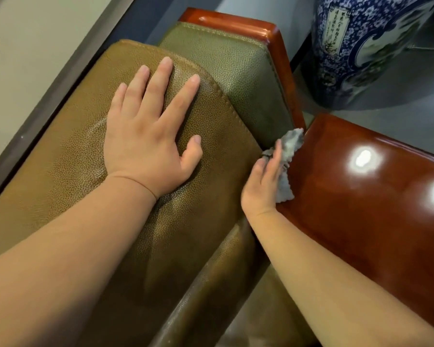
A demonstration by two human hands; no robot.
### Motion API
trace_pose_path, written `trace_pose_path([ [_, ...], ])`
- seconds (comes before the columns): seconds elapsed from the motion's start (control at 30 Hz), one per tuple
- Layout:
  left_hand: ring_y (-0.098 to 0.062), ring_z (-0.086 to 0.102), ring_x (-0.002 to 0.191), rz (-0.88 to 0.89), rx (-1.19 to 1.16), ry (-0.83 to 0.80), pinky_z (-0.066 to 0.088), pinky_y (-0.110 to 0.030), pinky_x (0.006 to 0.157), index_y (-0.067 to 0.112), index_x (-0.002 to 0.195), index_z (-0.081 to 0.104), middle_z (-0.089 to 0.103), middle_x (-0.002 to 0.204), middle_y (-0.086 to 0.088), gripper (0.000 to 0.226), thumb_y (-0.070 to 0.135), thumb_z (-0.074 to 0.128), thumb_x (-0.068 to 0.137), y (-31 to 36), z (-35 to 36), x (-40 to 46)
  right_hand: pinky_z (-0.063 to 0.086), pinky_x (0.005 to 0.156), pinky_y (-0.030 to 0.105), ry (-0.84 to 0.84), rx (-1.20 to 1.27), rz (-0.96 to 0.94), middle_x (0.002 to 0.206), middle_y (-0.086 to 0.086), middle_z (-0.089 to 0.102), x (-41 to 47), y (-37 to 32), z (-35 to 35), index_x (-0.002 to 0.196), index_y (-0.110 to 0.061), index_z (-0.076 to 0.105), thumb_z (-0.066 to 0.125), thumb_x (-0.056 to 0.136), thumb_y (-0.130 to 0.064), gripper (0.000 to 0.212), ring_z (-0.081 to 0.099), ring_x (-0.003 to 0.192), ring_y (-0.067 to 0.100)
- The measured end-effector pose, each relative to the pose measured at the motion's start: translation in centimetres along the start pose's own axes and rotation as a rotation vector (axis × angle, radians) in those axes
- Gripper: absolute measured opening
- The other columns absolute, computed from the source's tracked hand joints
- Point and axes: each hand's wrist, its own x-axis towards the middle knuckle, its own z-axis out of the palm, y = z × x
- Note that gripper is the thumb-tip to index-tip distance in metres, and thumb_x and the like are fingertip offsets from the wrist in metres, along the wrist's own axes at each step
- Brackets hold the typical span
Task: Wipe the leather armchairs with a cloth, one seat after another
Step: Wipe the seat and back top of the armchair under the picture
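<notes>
From the head camera, the left hand (pixel 145 136) lies flat on the brown leather back cushion (pixel 80 156) of the armchair, palm down, all 5 fingers straight and spread, the thumb pointing right. To its right, the right hand (pixel 264 182) stands on edge in the gap between that cushion and the glossy red-brown wooden armrest (pixel 366 211), fingers straight and pressed together, pushing a crumpled grey cloth (pixel 287 159) against the armrest's inner side; the cloth sticks out past the fingertips on the far side and below the palm on the near side. Farther back, an olive-green leather pad (pixel 236 71) sits inside a red wooden frame (pixel 278 46). At the far right stands a large blue-and-white porcelain vase (pixel 361 46) on the grey floor (pixel 398 121).
</notes>
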Motion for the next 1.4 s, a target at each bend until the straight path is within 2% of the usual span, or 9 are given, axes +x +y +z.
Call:
trace_pose_path([
  [0.1,-0.044,0.029,0.154,0.009,0.004,0.004,0.023,-0.061,0.123,0.032,0.164,0.032,0.027,0.171,-0.013,0.078,0.055,0.051,0.092,0.1,0.0,0.0,0.014,0.127,0.03,-0.097,0.039,-0.298,0.172,0.014,0.007,-4.9,-3.3,2.0,0.165,-0.024,0.004,0.026,0.106,-0.047,0.068,0.005,0.159,0.014],
  [0.2,-0.043,0.027,0.154,-0.001,0.012,-0.006,0.022,-0.06,0.124,0.033,0.165,0.03,0.025,0.172,-0.012,0.079,0.055,0.05,0.092,0.2,0.0,0.0,0.022,0.126,0.048,-0.215,-0.104,-0.422,0.169,0.022,0.013,-4.8,-1.3,1.4,0.164,-0.027,-0.002,0.035,0.103,-0.05,0.075,0.016,0.156,0.041],
  [0.4,-0.044,0.027,0.154,0.002,0.016,-0.001,0.021,-0.06,0.125,0.033,0.165,0.029,0.025,0.172,-0.012,0.08,0.056,0.05,0.092,0.2,0.1,0.0,0.025,0.127,0.048,0.003,-0.097,0.081,0.17,0.012,0.017,0.0,2.9,-0.8,0.165,-0.034,0.008,0.035,0.11,-0.034,0.061,0.022,0.156,0.029],
  [0.63,-0.044,0.03,0.153,-0.006,0.013,0.018,0.023,-0.06,0.124,0.032,0.164,0.031,0.027,0.171,-0.012,0.079,0.055,0.052,0.091,0.3,0.2,0.1,0.024,0.126,0.043,-0.123,-0.025,-0.28,0.169,0.023,0.016,-6.0,-1.3,3.0,0.163,-0.042,-0.001,0.026,0.108,-0.042,0.062,0.018,0.157,0.033],
  [0.87,-0.042,0.029,0.154,-0.014,0.023,0.008,0.022,-0.059,0.124,0.034,0.164,0.03,0.025,0.172,-0.011,0.081,0.057,0.051,0.09,0.2,0.2,0.1,0.009,0.125,0.036,-0.004,-0.029,0.14,0.172,0.015,0.009,-2.3,2.8,0.7,0.162,-0.045,-0.002,0.025,0.112,-0.036,0.058,0.012,0.158,0.031],
  [0.97,-0.043,0.029,0.154,-0.003,0.036,0.001,0.023,-0.06,0.124,0.033,0.165,0.03,0.025,0.172,-0.012,0.081,0.057,0.051,0.09,0.2,0.1,0.1,0.017,0.127,0.047,-0.098,-0.049,-0.079,0.172,0.018,0.001,-6.0,-0.9,2.5,0.159,-0.051,-0.01,0.024,0.109,-0.042,0.061,0.009,0.159,0.035],
  [1.13,-0.04,0.025,0.156,-0.009,0.047,-0.044,0.021,-0.059,0.125,0.034,0.165,0.026,0.021,0.173,-0.01,0.081,0.059,0.048,0.092,0.2,-0.4,0.0,0.015,0.123,0.023,-0.28,-0.15,-0.407,0.167,0.021,0.021,-7.7,-0.5,0.3,0.164,-0.023,-0.009,0.028,0.107,-0.035,0.069,0.027,0.148,0.031],
  [1.27,-0.038,0.022,0.158,-0.007,0.039,-0.065,0.019,-0.057,0.126,0.036,0.165,0.025,0.019,0.174,-0.008,0.081,0.06,0.047,0.091,0.2,-0.4,0.2,0.024,0.125,0.049,-0.264,-0.326,-0.262,0.167,0.023,0.02,-3.0,2.8,-2.7,0.162,-0.035,-0.016,0.023,0.103,-0.046,0.072,0.028,0.15,0.041],
  [1.4,-0.036,0.02,0.159,-0.002,0.033,-0.075,0.017,-0.056,0.128,0.037,0.166,0.022,0.017,0.175,-0.006,0.078,0.06,0.041,0.094,0.0,-0.4,-0.3,0.017,0.122,0.027,-0.224,-0.235,-0.475,0.169,0.021,0.015,-3.1,0.0,-1.4,0.163,-0.025,-0.011,0.021,0.108,-0.047,0.068,0.022,0.154,0.029],
])
